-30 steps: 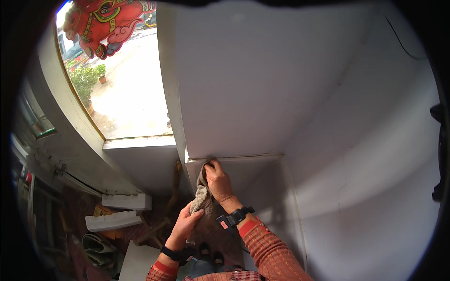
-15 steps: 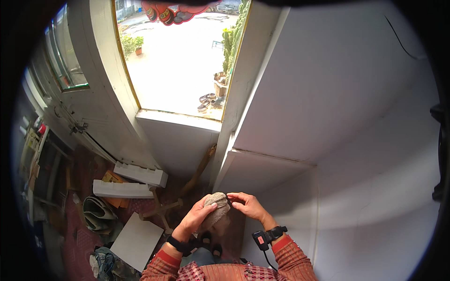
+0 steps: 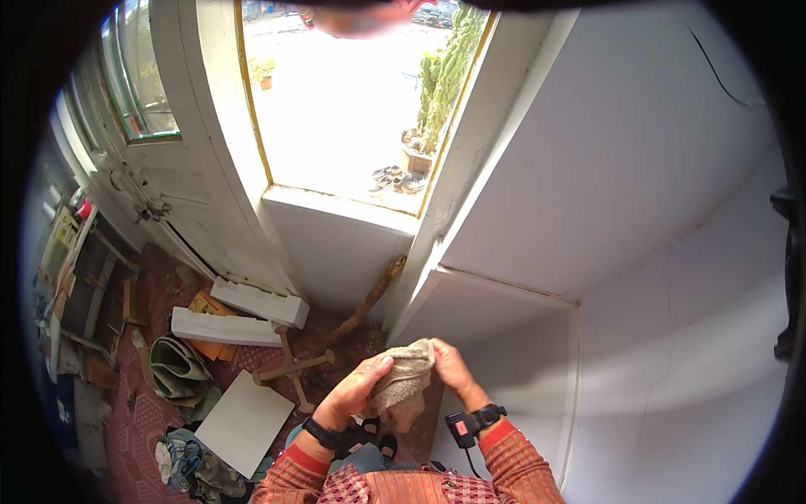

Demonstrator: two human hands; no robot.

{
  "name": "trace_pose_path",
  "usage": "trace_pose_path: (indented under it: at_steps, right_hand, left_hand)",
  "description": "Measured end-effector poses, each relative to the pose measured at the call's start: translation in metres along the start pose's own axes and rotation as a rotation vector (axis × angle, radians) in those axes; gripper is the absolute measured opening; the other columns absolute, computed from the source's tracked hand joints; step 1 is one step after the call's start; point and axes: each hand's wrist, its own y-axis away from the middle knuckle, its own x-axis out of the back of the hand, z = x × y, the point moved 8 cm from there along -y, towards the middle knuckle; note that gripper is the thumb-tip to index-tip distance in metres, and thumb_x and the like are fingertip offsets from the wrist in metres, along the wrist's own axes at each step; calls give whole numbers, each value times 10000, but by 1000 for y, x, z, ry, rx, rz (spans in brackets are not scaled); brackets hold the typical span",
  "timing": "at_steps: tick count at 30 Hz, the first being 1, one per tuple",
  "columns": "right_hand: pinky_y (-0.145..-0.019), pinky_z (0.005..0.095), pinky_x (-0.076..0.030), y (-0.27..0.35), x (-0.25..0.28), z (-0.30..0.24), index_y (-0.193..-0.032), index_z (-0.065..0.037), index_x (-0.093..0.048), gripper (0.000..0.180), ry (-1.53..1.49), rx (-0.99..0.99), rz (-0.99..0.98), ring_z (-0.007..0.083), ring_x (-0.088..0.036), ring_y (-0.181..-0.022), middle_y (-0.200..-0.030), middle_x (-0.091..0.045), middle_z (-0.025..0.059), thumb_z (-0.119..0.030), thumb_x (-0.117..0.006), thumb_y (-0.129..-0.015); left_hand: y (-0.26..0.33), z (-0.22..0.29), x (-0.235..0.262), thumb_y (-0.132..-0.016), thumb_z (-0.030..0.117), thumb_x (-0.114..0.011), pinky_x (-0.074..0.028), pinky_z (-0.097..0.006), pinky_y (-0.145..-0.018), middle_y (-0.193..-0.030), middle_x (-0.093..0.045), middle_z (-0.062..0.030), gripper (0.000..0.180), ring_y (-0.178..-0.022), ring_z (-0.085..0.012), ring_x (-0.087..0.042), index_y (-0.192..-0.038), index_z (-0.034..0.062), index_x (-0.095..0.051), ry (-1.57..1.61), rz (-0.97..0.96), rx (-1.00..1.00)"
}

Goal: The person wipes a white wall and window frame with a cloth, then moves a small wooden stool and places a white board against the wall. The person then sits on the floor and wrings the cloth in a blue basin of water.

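Cloth (image 3: 403, 382), one, beige-grey, bunched: we are holding it in the air between both hands, in front of the body and above the red patterned floor (image 3: 143, 424).

Left hand (image 3: 359, 388), one: we are grasping the left side of the cloth, the thumb lying on top, the other fingers mostly hiding.

Right hand (image 3: 452, 368), one: we are pinching the upper right edge of the cloth; how many fingers are closing on it, we cannot tell.

Wristbands, two, black: we are wearing one (image 3: 320, 433) on the left wrist and one (image 3: 489, 415) on the right, the latter carrying a small black box (image 3: 461, 429) with a cord hanging down. Sleeves, orange-red and striped, are covering both forearms.

White board (image 3: 245, 424), one: lying left of our legs, toward the floor's near edge, a heap of fabric (image 3: 201, 466) sitting beside its left corner.

Wooden stand (image 3: 294, 367), one, crossed bars: standing just beyond the board's far corner.

Rolled mat (image 3: 176, 370), one, greenish: resting between the board and the floor's left edge.

White foam blocks, two: one (image 3: 225, 328) crossing an orange carton (image 3: 214, 349), the other (image 3: 262, 303) lying near the floor's far edge.

Wooden stick (image 3: 371, 296), one: leaning at the far wall, under the window (image 3: 336, 118).
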Motion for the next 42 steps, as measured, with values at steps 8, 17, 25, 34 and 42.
trace_pose_path:
  at_steps: [8, 17, 25, 34, 42]
  right_hand:
    - [-681, 249, -433, 65, 142, -110, -902, -22, -576, 154, 76, 515, 904, 74, -446, -740, -795, -537, -27, -142, -558, -997]
    - [-595, 400, -493, 27, 164, -139, -791, -59, -613, 166, 664, 440, 1231, 319, -635, -635, -701, -651, 107, -170, -734, -821]
    - [-598, 420, -513, -8, 88, -161, -759, -82, -636, 136, 744, 565, 1131, 338, -642, -653, -765, -667, 91, -164, -722, -825]
    - [-577, 396, -517, -37, 22, -182, -800, -103, -614, 125, 939, 673, 1017, 311, -642, -657, -774, -644, 77, -167, -664, -895]
    - [-666, 391, -518, -46, -14, -142, -866, -29, -680, 185, 444, 383, 283, 332, -663, -722, -772, -672, 165, -209, -722, -865]
  left_hand:
    - [-55, -26, 7, -998, 202, -583, -427, -299, -1021, -1278, -573, -67, 392, -1161, -137, -527, -1325, 3, -502, -111, 128, 65]
    - [-107, -40, 8, -997, 202, -582, -477, -293, -936, -1185, -611, -45, 324, -1062, -123, -572, -1267, 30, -538, -32, 159, 85]
    - [-68, -20, 44, -997, 165, -550, -430, -320, -1037, -1329, -569, -66, 416, -1194, -154, -541, -1384, 25, -487, 6, 168, -17]
    - [-29, 4, 77, -982, 125, -568, -465, -308, -992, -1269, -610, -51, 387, -1126, -144, -581, -1352, 23, -519, 18, 307, -106]
    - [-10, 13, 97, -1009, 169, -538, -433, -313, -1031, -1297, -601, -68, 394, -1171, -152, -564, -1366, 3, -517, -74, 344, -190]
